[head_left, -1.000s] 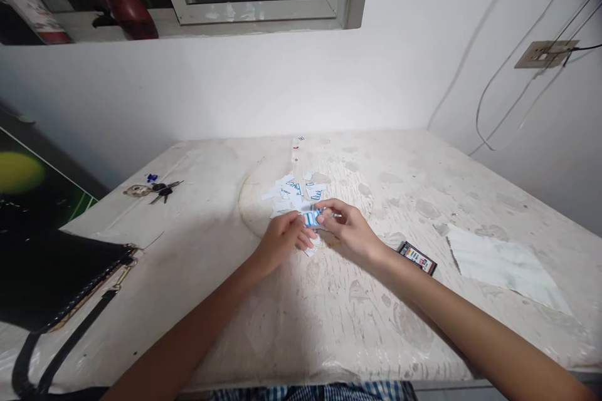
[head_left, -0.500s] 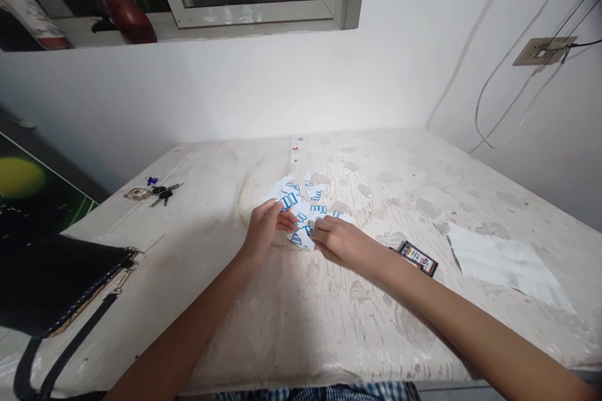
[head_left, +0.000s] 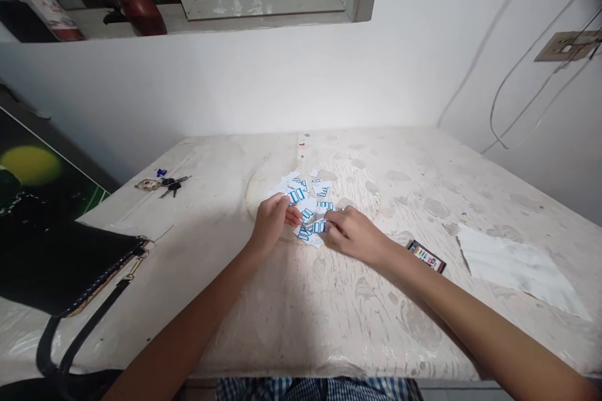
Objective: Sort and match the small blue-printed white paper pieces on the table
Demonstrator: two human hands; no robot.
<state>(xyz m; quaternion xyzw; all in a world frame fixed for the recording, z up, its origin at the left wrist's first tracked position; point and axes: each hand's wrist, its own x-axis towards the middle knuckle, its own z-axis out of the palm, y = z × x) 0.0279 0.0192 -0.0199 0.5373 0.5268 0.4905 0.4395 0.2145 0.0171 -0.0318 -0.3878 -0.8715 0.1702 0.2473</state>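
Scraps of white paper with blue printed outlines (head_left: 322,188) lie in a loose heap at the middle of the table. My left hand (head_left: 270,222) pinches one such paper piece (head_left: 296,195) between thumb and fingers, just above the heap's left side. On the right, my right hand (head_left: 352,232) is closed on another printed paper piece (head_left: 320,226), held low over the near part of the heap. Its fingertips partly cover that piece. Several scraps overlap, and some are hidden under my hands.
A black bag (head_left: 70,266) with a strap lies at the left, with keys (head_left: 172,183) beyond it. Near my right forearm is a small dark-edged card (head_left: 427,255). A white cloth (head_left: 517,269) lies farther right. The table (head_left: 282,326) meets a white wall.
My right hand has lifted slightly, and a printed paper piece now shows at its fingertips. My left hand keeps its piece. The whole view has shifted a little.
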